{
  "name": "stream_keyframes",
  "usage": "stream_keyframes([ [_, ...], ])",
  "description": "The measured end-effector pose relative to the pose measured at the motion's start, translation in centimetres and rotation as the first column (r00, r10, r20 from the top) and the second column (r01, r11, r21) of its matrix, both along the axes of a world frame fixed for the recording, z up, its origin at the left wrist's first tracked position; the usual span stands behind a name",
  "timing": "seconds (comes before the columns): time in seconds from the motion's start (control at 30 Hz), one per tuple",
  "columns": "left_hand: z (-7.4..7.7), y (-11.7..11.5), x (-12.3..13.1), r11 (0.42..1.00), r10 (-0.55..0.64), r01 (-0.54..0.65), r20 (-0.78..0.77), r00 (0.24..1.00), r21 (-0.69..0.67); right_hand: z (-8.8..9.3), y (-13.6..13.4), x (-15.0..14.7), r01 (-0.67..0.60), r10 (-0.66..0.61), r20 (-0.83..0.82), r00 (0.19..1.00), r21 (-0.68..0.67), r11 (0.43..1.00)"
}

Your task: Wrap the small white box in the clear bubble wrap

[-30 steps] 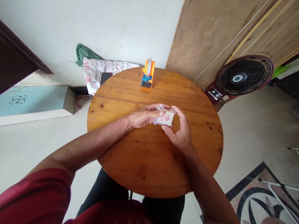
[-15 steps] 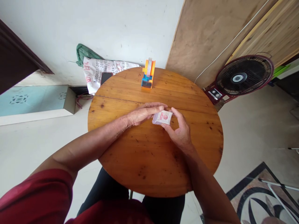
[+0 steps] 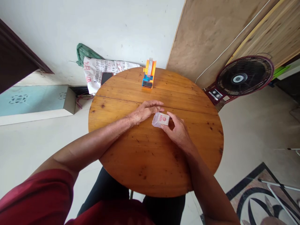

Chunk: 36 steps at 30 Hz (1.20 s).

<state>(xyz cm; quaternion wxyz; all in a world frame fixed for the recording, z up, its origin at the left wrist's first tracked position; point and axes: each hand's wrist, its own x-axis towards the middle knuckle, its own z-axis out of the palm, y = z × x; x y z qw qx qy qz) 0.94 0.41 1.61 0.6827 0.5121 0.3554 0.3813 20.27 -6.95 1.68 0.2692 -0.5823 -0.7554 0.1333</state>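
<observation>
A small whitish packet [image 3: 163,119] with red print and a clear, crinkled wrapper end is at the middle of the round wooden table [image 3: 140,150]. My right hand [image 3: 177,128] grips it by its right side, thumb on the near edge and fingers on the far edge. My left hand [image 3: 146,111] is just left of and beyond the packet, its fingers stretched out and apart, holding nothing. Farther back on the tabletop stands an orange and blue tape dispenser [image 3: 148,75] with a roll in it.
A fan [image 3: 243,76] stands to the right of the table. Behind the table's left side, a printed white sack [image 3: 93,73] and a green bag [image 3: 86,54] lean against the wall. A pale blue cabinet [image 3: 37,100] is at the left.
The packet has moved slightly left and toward me with my right hand. My left hand's fingers have drawn back from over the packet's far edge.
</observation>
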Motion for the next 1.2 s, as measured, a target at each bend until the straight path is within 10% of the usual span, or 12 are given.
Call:
stream_keyframes([
  [0.83,-0.4,-0.4,0.3,0.977,-0.062,0.075,-0.072,0.995,0.202,-0.7,0.2,0.0,0.016,-0.016,0.012,1.0,-0.002,1.0],
  [1.2,0.6,-0.6,-0.3,0.762,-0.013,0.21,-0.31,0.951,0.612,-0.5,0.3,0.1,-0.002,0.002,0.013,1.0,-0.002,1.0],
])
